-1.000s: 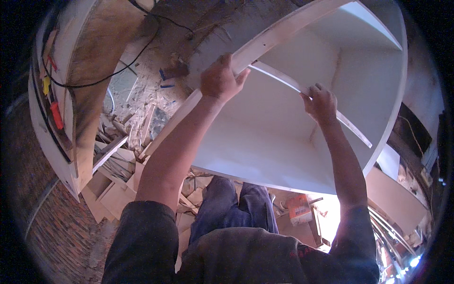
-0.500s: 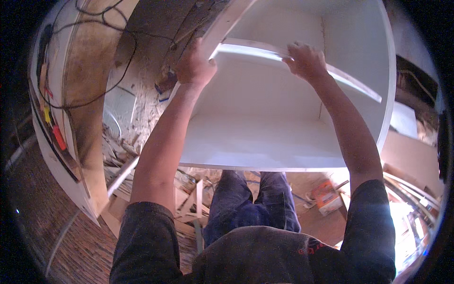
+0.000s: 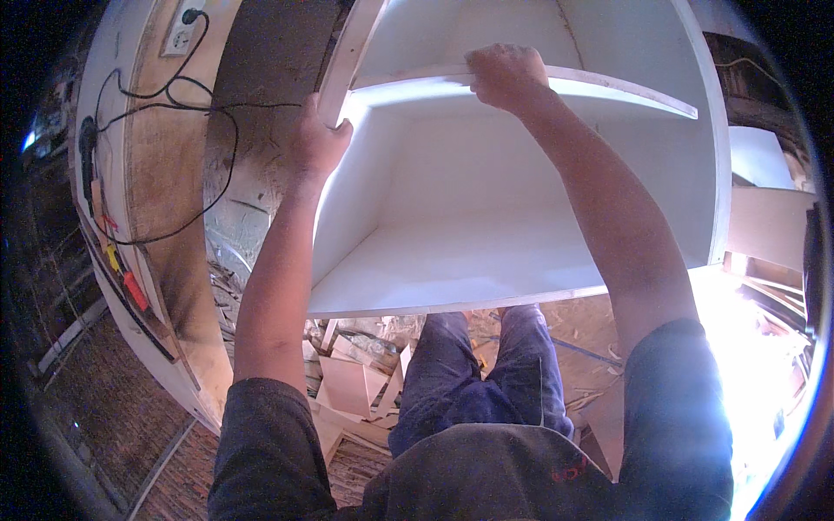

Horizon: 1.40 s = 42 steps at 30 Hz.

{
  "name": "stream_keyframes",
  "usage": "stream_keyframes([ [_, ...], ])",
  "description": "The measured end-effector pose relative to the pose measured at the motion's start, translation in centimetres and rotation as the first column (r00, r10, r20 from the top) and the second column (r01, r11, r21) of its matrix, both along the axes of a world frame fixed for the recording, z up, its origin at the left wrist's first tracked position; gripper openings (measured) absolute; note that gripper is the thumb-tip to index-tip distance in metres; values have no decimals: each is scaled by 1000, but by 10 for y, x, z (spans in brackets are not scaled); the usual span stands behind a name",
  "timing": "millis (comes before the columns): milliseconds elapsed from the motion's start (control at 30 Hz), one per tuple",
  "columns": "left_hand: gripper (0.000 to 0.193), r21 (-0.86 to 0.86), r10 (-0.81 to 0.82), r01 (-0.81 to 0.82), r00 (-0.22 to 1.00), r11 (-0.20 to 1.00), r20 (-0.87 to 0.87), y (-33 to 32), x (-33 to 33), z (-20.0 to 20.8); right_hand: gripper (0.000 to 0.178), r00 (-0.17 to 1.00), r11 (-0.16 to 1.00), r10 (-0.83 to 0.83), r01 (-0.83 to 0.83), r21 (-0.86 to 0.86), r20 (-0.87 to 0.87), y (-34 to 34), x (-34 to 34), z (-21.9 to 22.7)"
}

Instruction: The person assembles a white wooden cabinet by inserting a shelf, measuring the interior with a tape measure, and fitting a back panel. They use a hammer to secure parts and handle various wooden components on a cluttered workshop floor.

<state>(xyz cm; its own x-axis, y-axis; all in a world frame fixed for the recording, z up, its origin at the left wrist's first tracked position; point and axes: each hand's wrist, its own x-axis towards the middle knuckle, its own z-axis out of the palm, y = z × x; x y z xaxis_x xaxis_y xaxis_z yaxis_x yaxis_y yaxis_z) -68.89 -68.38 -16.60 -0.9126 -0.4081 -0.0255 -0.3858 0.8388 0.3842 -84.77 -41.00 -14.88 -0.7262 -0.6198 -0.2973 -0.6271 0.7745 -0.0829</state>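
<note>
A white box-shaped cabinet [image 3: 486, 187] stands in front of me with its open side facing me. Across its inside runs a white shelf board [image 3: 621, 91], its right end near the right wall. My right hand [image 3: 508, 76] is closed around the shelf's front edge, left of the board's middle. On the left, my left hand [image 3: 320, 146] wraps round the front edge of the cabinet's left side panel [image 3: 350, 56], thumb on the inner side. The fingers of the left hand are mostly hidden behind that panel.
At the left stands a wooden panel [image 3: 161, 148] with a wall socket [image 3: 181, 36] and a looping black cable [image 3: 234, 143]. A red-and-yellow-handled tool [image 3: 135, 291] lies by its edge. Wood offcuts [image 3: 347, 382] litter the floor around my legs. Bright light glares at the right.
My right hand has moved left along the shelf and farther from me. The shelf's right end now sits farther back. The view has shifted, showing the wall socket. My left hand keeps its hold on the side panel.
</note>
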Motion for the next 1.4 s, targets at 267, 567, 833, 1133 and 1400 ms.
stream_keyframes([
  [267,59,62,-32,34,999,997,-23,-16,1,-8,20,1000,1000,-12,12,18,-1,-4,0,3],
  [567,61,130,-57,57,998,990,0,-18,-1,-1,18,998,1000,-12,11,18,56,-5,-1,3],
  [833,71,-88,-19,10,994,996,-107,-5,-2,-8,26,996,998,-8,3,62,88,-4,-6,-1],
  [1133,56,35,101,-102,995,994,15,-5,-1,-12,50,959,983,180,-169,-67,217,-35,-10,11],
  [1400,51,164,88,-106,990,981,112,-3,0,-24,48,905,959,277,-240,-151,322,-73,-8,-18],
])
